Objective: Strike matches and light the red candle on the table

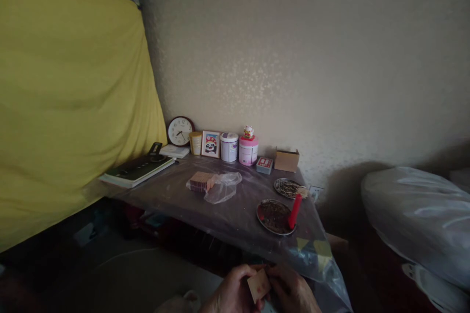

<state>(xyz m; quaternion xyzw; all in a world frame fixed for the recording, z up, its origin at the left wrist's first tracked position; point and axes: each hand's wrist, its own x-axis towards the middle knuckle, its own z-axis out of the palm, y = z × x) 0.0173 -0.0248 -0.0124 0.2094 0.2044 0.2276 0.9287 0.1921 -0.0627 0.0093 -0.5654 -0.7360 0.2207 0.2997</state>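
Head view, left to right. Yellow draped cloth (73, 83) hangs beside the bench (227, 217); clear plastic sheeting covers the top, probably to keep it clean. Thick dark-covered book (137, 171) lies flat at that end. Round white dark-rimmed clock (179, 131) stands by the wall, dial outward, likely for reading. Stack of small brown rectangular pieces (200, 182) sits mid-bench, its crumpled clear plastic bag (222, 188) trailing right; bag presumably keeps the pieces together.

Left hand (232, 287), just off the bench's near edge: grip grasping a small pale square piece (259, 285) with reddish marks, tilted, marked face toward the camera, thumb at the top edge, probably so the marks stay visible. Round metal plate (261, 224) holds dark bits, maybe to contain the mess; upright red cylinder (294, 211) at its right side. Right hand (295, 289): fingers curled by the piece's right edge; too dark, can't tell if that grip is grasping or released. Bulky translucent plastic bag (422, 215) far right, off the bench.
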